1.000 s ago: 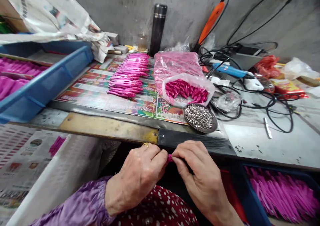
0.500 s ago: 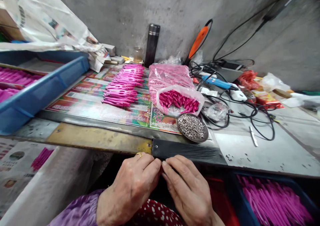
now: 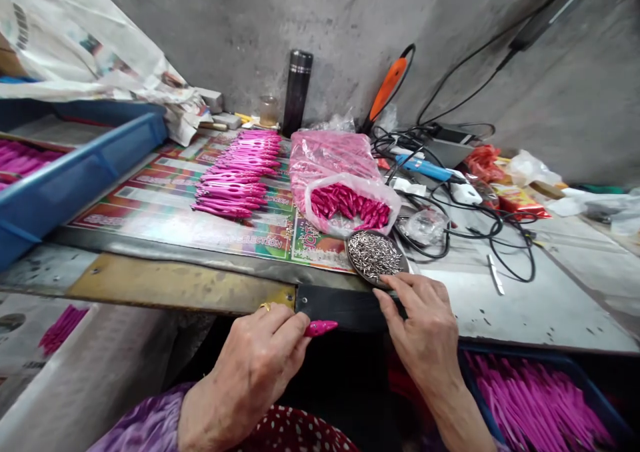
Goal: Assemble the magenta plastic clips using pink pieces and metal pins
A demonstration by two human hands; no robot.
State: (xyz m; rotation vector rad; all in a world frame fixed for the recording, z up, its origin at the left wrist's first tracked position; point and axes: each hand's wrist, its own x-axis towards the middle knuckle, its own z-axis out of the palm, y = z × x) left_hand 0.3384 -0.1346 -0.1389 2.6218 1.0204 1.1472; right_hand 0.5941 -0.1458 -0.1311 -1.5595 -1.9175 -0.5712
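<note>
My left hand (image 3: 250, 362) is closed around a glossy pink pointed piece (image 3: 321, 328). Its tapered end sticks out to the right between thumb and fingers, while the rest is hidden in the hand. At the near rim of a round dark dish (image 3: 351, 265), full of small silvery metal pins (image 3: 376, 255), is my right hand (image 3: 420, 319). The thumb and forefinger of that hand are a little apart, with nothing visible between them. Just behind the dish lies an open plastic bag (image 3: 335, 149) holding many pink pointed pieces (image 3: 350, 202).
A row of long pink pieces (image 3: 237, 175) lies on a printed sheet (image 3: 165, 215). Blue trays stand at left (image 3: 110, 162) and lower right (image 3: 483, 399). Behind are a dark flask (image 3: 297, 92), an orange-handled tool (image 3: 389, 87) and tangled black cables (image 3: 493, 229).
My hands have come apart. The right has moved right and forward to the dish of pins; the left keeps hold of the pink piece, which now shows. The view has shifted slightly.
</note>
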